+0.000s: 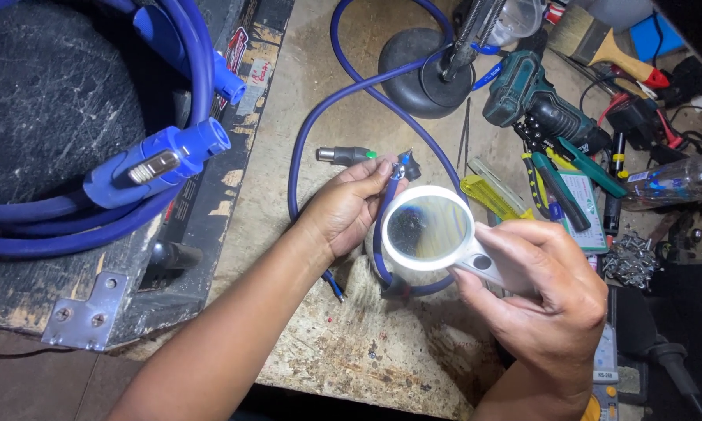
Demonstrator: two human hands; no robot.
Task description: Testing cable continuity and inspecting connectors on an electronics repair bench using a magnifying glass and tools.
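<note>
My left hand (349,206) pinches the stripped end of a dark blue cable (313,117), where a small black part with blue-tipped wires (404,165) sticks out above the fingertips. My right hand (550,300) grips the handle of a white round magnifying glass (427,228), held just below and right of the cable end. A grey metal connector shell with a green tab (343,155) lies on the bench beside my left fingers.
A coil of blue cable with blue plugs (164,160) rests on a black speaker box at left. A black round lamp base (417,74), a teal cordless drill (538,101), a yellow utility knife (491,196), pliers, a brush and a plastic bottle crowd the bench's right side.
</note>
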